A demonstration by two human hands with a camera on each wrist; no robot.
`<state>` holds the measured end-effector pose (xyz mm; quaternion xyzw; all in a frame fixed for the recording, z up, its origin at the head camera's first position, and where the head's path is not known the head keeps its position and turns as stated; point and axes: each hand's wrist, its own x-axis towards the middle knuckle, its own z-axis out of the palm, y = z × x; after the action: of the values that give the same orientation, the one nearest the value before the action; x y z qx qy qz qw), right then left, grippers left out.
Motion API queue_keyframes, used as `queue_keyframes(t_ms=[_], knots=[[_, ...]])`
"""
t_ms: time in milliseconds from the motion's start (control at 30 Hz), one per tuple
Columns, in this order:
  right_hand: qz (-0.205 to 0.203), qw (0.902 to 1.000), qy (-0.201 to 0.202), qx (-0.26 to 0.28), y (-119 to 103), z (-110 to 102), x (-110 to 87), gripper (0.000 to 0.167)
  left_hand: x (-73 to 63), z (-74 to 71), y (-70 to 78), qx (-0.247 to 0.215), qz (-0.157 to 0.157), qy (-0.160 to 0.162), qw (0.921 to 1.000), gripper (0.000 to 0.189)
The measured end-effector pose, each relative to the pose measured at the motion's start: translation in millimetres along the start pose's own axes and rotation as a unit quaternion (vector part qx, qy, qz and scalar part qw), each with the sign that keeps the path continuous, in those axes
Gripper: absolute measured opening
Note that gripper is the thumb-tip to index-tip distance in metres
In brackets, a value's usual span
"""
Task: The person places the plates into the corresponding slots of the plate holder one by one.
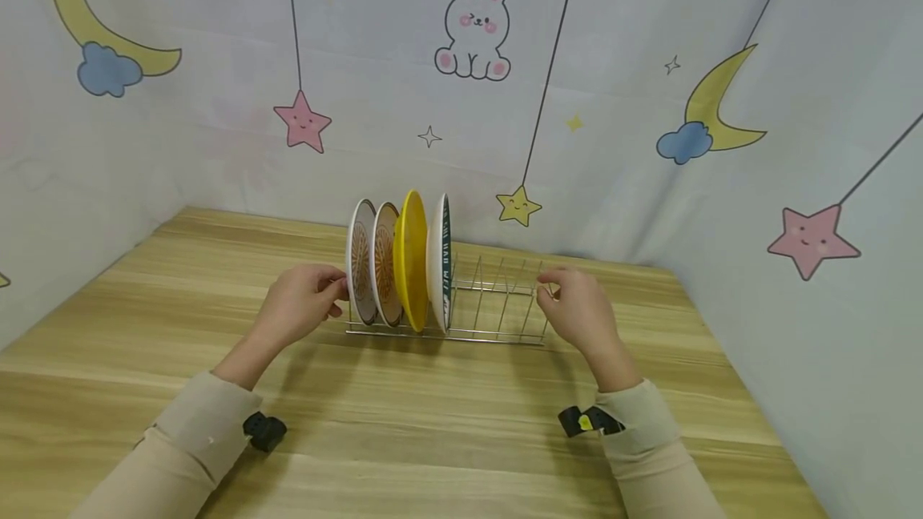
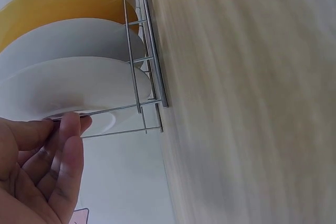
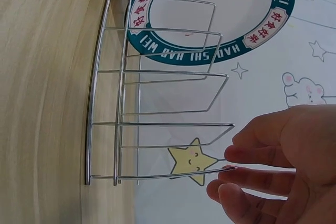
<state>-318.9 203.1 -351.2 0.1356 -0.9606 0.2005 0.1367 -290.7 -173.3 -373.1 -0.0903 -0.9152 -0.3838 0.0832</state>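
A metal wire dish rack (image 1: 497, 336) stands on the wooden table. In its left part several plates stand on edge: two white ones with an orange pattern, including the leftmost plate (image 1: 363, 263), then a yellow plate (image 1: 413, 263) and a white plate with a green lettered rim (image 3: 210, 55). My left hand (image 1: 303, 303) pinches the rack's left end wire beside the leftmost plate. At the opposite end, my right hand (image 1: 580, 311) has thumb and fingers on either side of the end wire's top. Both hands hold the rack by its ends.
The wooden table (image 1: 404, 431) reaches back to a hanging cloth (image 1: 216, 158) printed with stars, moons and rabbits. That cloth also encloses the left and right sides. Black straps with small devices (image 1: 265, 431) sit at both wrists.
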Motion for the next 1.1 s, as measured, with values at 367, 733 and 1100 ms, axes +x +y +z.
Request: queue_keyframes(t_ms=[367, 733, 1100], knots=[[0.006, 1.0, -0.005, -0.006, 5.9, 10.9, 4.0, 0.029, -0.8, -1.9, -0.5, -0.013, -0.003, -0.01, 0.9999, 0.028], [0.006, 0.9999, 0.015, -0.005, 4.6, 9.9, 2.2, 0.035, 0.6, -1.6, 0.2, -0.012, 0.004, -0.011, 0.9999, 0.026], [0.005, 0.9995, 0.031, -0.009, 6.5, 7.5, 1.7, 0.032, 1.6, -0.5, -2.0, 0.006, 0.013, -0.01, 0.9999, 0.024]])
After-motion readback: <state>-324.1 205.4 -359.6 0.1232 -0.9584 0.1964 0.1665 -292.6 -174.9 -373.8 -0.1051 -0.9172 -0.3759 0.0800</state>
